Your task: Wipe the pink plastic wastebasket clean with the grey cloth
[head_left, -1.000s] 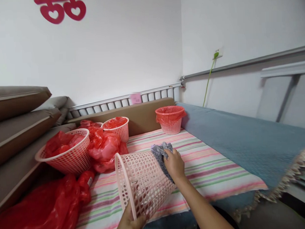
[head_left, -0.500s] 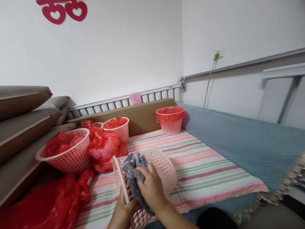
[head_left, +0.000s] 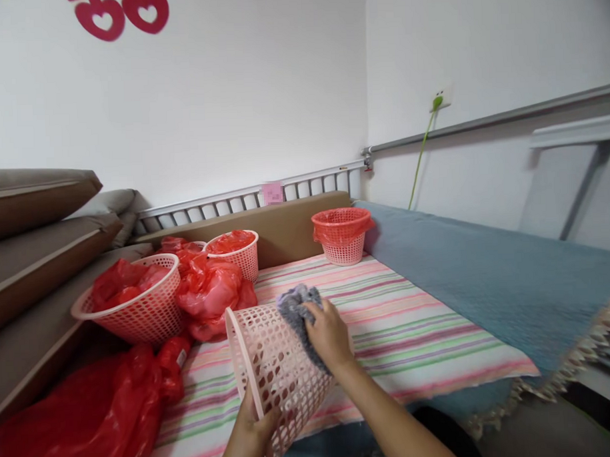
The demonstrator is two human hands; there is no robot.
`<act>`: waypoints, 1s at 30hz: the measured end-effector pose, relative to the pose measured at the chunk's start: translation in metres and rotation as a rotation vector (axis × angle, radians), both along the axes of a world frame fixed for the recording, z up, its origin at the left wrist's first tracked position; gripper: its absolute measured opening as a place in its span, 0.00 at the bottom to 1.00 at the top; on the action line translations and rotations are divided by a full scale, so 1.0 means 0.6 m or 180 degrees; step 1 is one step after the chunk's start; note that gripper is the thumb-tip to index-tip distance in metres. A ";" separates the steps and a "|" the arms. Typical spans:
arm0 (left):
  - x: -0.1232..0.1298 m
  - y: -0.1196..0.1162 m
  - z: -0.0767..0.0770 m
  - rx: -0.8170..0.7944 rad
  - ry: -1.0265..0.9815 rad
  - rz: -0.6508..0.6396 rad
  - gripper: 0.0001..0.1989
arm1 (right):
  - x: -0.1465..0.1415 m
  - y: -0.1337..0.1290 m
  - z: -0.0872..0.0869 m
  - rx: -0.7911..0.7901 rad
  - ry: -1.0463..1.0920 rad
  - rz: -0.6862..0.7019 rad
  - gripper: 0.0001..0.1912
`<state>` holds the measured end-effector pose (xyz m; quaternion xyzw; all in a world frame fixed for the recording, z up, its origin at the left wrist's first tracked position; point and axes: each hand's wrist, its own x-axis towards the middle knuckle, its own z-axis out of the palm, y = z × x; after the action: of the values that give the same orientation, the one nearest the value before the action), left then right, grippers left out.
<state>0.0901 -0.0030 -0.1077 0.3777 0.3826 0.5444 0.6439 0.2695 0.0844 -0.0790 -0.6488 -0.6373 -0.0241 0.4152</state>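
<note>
Near the front edge of the striped cloth (head_left: 413, 331), a pink perforated basket (head_left: 280, 362) is tipped sideways, its long axis running from rim at left to base at right. The left hand (head_left: 252, 425) grips the rim; the right hand (head_left: 329, 335), nearer the base, clamps a grey rag (head_left: 299, 320) against the basket's side. Whether basket meets cloth is unclear.

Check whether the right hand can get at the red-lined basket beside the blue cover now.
Probably not straight away: the right hand holds a gray cloth against the tipped pink basket, and the red-lined basket stands farther back. The way itself looks free, though, with only striped fabric showing between them.
</note>
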 end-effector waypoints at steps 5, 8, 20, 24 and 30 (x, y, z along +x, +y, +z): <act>-0.008 0.000 -0.011 0.0164 0.0073 -0.0183 0.52 | 0.075 0.025 -0.029 -0.0337 -0.0032 -0.0823 0.15; -0.012 0.000 -0.018 0.0165 0.0104 -0.0164 0.54 | 0.082 0.020 -0.035 -0.0379 -0.0007 -0.0907 0.16; -0.004 -0.008 -0.035 0.0278 0.0004 -0.0217 0.46 | -0.090 -0.048 0.039 0.0114 0.0515 0.0475 0.16; -0.008 -0.005 -0.055 0.0380 0.0067 -0.0279 0.31 | -0.150 -0.073 0.062 0.0301 0.0506 0.1077 0.18; -0.018 -0.003 -0.071 0.0406 0.0245 -0.0202 0.34 | -0.095 -0.040 0.043 0.0067 -0.0059 0.0762 0.18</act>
<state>0.0795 -0.0046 -0.1504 0.4505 0.3594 0.5320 0.6203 0.2127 0.0603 -0.0532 -0.5634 -0.7137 0.0129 0.4160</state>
